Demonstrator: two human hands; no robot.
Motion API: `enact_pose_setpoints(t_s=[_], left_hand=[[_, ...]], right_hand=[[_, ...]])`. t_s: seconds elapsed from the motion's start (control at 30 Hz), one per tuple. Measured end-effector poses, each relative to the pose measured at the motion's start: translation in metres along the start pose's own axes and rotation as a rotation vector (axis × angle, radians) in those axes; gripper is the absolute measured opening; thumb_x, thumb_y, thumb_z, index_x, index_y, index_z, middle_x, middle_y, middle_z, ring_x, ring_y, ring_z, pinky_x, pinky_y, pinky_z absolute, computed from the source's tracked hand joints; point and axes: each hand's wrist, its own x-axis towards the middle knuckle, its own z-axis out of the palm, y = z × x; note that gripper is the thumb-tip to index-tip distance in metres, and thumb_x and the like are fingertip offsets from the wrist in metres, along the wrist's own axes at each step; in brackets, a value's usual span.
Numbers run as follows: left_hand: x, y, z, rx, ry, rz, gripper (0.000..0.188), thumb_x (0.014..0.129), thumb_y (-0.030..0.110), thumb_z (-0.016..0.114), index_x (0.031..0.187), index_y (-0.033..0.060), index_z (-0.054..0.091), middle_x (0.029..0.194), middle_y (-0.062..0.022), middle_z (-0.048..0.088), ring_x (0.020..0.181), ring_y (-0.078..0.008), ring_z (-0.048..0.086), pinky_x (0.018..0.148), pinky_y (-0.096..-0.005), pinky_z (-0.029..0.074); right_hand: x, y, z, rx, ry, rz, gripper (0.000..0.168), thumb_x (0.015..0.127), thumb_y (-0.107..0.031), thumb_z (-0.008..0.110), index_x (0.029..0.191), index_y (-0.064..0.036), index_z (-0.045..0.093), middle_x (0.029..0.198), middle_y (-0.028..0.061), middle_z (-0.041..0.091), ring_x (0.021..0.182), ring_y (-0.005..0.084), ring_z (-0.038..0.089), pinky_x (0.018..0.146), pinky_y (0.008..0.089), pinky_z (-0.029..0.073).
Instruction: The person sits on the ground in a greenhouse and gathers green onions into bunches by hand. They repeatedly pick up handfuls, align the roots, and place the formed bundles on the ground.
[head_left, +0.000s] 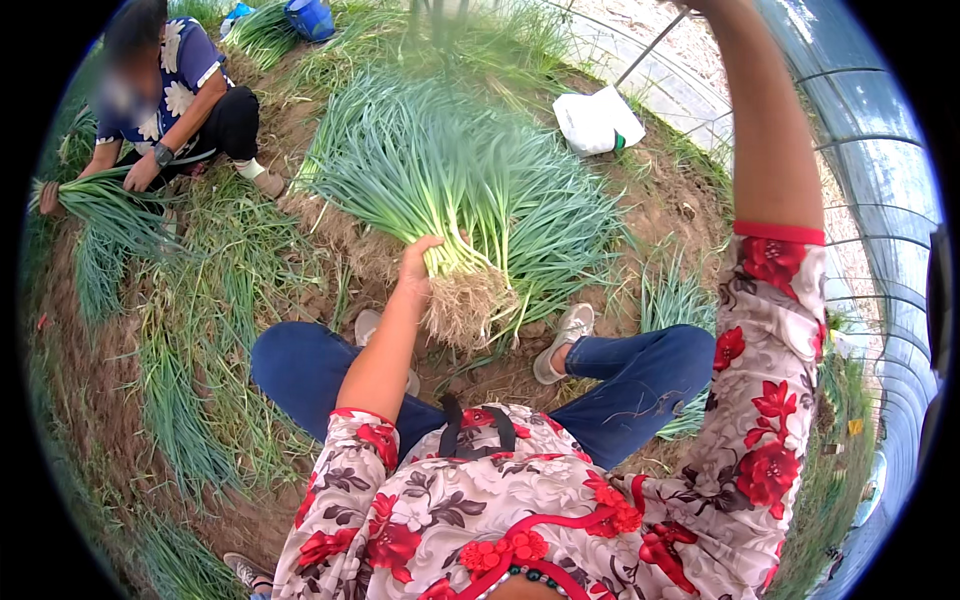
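My left hand (422, 259) is closed round the pale stems of a bunch of scallion-like green plants (456, 247), just above its tangled, soil-dusted roots. The bunch lies over a broad heap of the same plants (420, 142), leaves pointing away from me. My right arm reaches up past the top right of the view. Only the wrist end and a small part of my right hand (694, 4) show at the edge, so its fingers cannot be made out.
A crouching person (180, 97) at the upper left holds another bunch. A white bag (598, 121) lies beyond the heap, and a blue bucket (310, 20) stands at the top. Loose plants (176, 405) lie to the left. Plastic greenhouse sheeting (862, 112) curves along the right.
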Motion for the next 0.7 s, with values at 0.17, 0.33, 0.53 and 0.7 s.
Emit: enact_pose_setpoints(t_s=[0.17,0.33,0.53,0.7], left_hand=[[0.007,0.013,-0.04,0.008,0.01,0.07,0.053,0.076,0.016,0.055,0.12,-0.0132,0.052,0.106,-0.023,0.064,0.092,-0.0317,0.066,0.084,-0.0409,0.057],[0.006,-0.003,-0.017,-0.082,0.029,-0.041,0.043,0.082,0.015,0.059,0.117,-0.0093,0.055,0.105,-0.0219,0.064,0.093,-0.0317,0.066,0.085,-0.0434,0.055],[0.011,-0.03,-0.02,0.023,0.274,-0.189,0.03,0.08,0.011,0.068,0.107,0.0002,0.06,0.096,-0.0147,0.067,0.088,-0.029,0.066,0.085,-0.0419,0.053],[0.013,-0.021,-0.034,0.133,0.293,-0.197,0.023,0.076,0.006,0.065,0.097,-0.0002,0.059,0.086,-0.0148,0.066,0.076,-0.0283,0.067,0.069,-0.0416,0.058]], right_hand=[[0.0,-0.056,0.2,0.071,0.086,-0.068,0.023,0.088,-0.02,0.053,0.09,0.002,0.059,0.08,0.0225,0.063,0.073,0.038,0.064,0.067,0.0451,0.052],[-0.153,-0.138,0.324,0.113,-0.453,0.254,0.029,0.085,-0.021,0.059,0.106,-0.003,0.052,0.096,0.0183,0.068,0.088,0.0333,0.068,0.076,0.0408,0.054],[-0.238,-0.16,0.405,0.191,-0.518,0.138,0.028,0.08,-0.012,0.059,0.102,0.0,0.05,0.09,0.0215,0.067,0.085,0.0341,0.068,0.074,0.0417,0.054],[-0.241,-0.133,0.385,0.508,-0.68,-0.13,0.049,0.075,-0.023,0.063,0.112,0.007,0.05,0.091,0.0248,0.065,0.088,0.0354,0.066,0.075,0.042,0.053]])
